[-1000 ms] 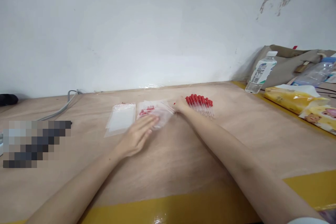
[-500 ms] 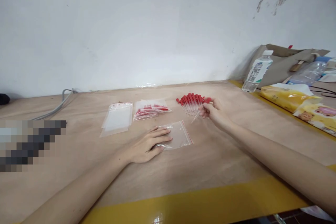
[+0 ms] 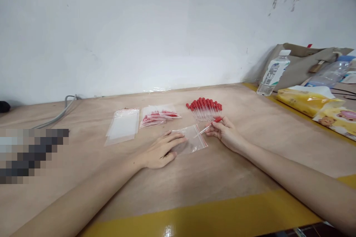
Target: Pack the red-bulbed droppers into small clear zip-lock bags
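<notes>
My left hand lies flat with its fingers stretched over a clear zip bag, pressing it to the table. The bag's red-striped mouth faces right. Between the fingertips of my right hand is a glass dropper with a red rubber bulb. Its thin tip points left and reaches the bag's mouth, seemingly just inside. Behind that hand, several more red-bulbed droppers lie fanned out. Filled zip bags holding red-bulbed droppers are piled beyond my left hand. Left of them sits a stack of flat zip bags.
Brown paper covers the table, with yellow tape along the front edge. At the right stand a water bottle, a grey bag and yellow tissue packs. A grey cable runs at the left.
My right hand has brought the dropper from beside the fanned row down and left to the bag's mouth. My left hand stays on the bag, which has shifted slightly right.
</notes>
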Available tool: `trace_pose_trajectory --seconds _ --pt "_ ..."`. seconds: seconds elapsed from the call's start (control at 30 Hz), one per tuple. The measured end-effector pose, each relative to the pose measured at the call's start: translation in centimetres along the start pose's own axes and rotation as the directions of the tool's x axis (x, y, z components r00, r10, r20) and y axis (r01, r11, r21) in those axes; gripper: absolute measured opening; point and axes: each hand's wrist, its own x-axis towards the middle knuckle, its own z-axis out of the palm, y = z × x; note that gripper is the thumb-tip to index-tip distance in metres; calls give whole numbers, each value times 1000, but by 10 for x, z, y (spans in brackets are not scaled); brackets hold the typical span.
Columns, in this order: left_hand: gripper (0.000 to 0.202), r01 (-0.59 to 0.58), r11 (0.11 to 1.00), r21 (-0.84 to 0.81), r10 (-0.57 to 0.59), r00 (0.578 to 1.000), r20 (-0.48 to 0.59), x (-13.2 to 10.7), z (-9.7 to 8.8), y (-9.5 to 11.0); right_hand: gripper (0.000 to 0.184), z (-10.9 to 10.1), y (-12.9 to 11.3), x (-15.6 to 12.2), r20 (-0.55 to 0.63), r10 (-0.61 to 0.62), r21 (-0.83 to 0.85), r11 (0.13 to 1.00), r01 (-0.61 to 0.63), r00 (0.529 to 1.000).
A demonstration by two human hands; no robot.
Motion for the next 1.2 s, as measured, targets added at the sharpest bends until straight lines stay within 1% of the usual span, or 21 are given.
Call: trace_pose_trajectory --seconds 0.03,0.1,0.13,0.2,0.3,0.33,0.4,0.47,0.53,0.6,0.67,0.7,0.73,0.8,0.87,0.93,1.0,1.07,1.13,1.2 --pt "56 2 1000 -7 -2 1000 -6 2 0 0 31 -2 0 0 41 22 -20 1000 -21 999" --pt "58 7 1000 -19 -7 1000 -14 5 1 -1 30 -7 -1 0 153 68 -120 991 -49 986" --pt "57 8 1000 -25 -8 1000 -15 5 2 -1 29 -9 -2 0 210 83 -183 982 -44 974" --pt "56 2 999 -38 -3 1000 -13 5 2 -2 28 -13 -6 0 309 76 -278 960 14 948" --pt "56 -5 998 -60 5 1000 -2 3 2 -3 23 -13 -12 1 424 19 -303 945 122 905" --pt "56 -7 998 -65 7 1000 3 3 2 -3 22 -12 -13 2 456 25 -304 944 129 890" --pt "56 3 998 -66 -2 1000 14 3 2 -3 23 -10 -13 3 495 78 -313 945 94 865" --pt "56 24 998 -62 -22 1000 22 3 2 -2 25 -9 -10 4 490 120 -337 940 61 864" --pt "55 39 997 -60 -39 999 -7 3 3 -1 25 -9 -7 6 444 117 -388 919 72 888" --pt "54 53 997 -55 -58 994 -94 3 4 0 25 -11 -7 9 403 114 -464 880 96 908" --pt "51 81 995 -60 -90 980 -177 3 4 0 27 -15 -8 12 394 153 -536 839 91 906" --pt "49 95 993 -70 -107 974 -198 2 4 0 28 -17 -10 13 391 184 -556 828 72 902" --pt "47 102 991 -85 -118 972 -201 2 3 0 29 -19 -11 14 387 217 -560 827 42 896" --pt "45 96 989 -115 -116 976 -187 1 2 -2 31 -22 -14 16 380 256 -512 858 -28 889" --pt "39 86 986 -140 -108 981 -160 1 1 -5 32 -23 -15 16 369 256 -417 905 -87 893" --pt "36 87 982 -165 -108 987 -121 1 0 -7 31 -22 -15 14 350 239 -344 932 -113 906" --pt "37 82 980 -182 -102 990 -101 1 -1 -9 30 -19 -15 11 343 221 -327 939 -105 913" --pt "41 61 981 -182 -82 991 -109 1 -1 -11 30 -16 -15 8 369 191 -343 938 -58 910" --pt "43 47 983 -175 -68 991 -116 1 0 -11 30 -13 -15 5 428 171 -356 934 -8 888" --pt "43 46 984 -172 -66 992 -110 1 1 -11 30 -11 -17 3 495 186 -350 937 -1 849"
